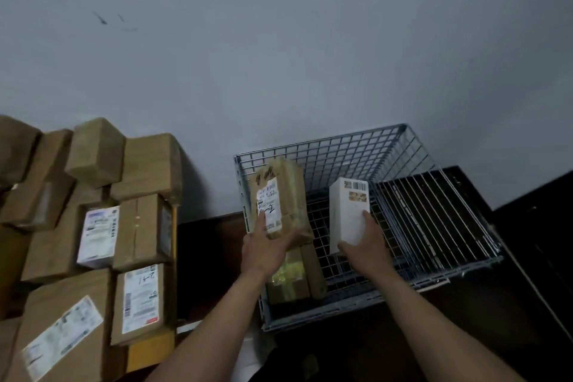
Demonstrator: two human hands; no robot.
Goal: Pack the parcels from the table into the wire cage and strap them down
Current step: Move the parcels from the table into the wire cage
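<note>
A wire cage [325, 146] stands on the floor against the wall. My left hand [265, 246] holds a brown taped parcel [286, 195] with a white label over the cage's left side, fingers along its face. My right hand [364, 240] grips a white box [347, 211] from below over the cage's middle. Another brown parcel [294, 276] lies on the cage floor at the near left, beneath the held one. Many brown parcels [93, 226] are stacked on the table at the left.
The cage's right side panel [434, 220] leans outward over the dark floor. A yellow table edge [148, 350] shows under the parcel stack. The grey wall [279, 56] rises directly behind the cage and the table.
</note>
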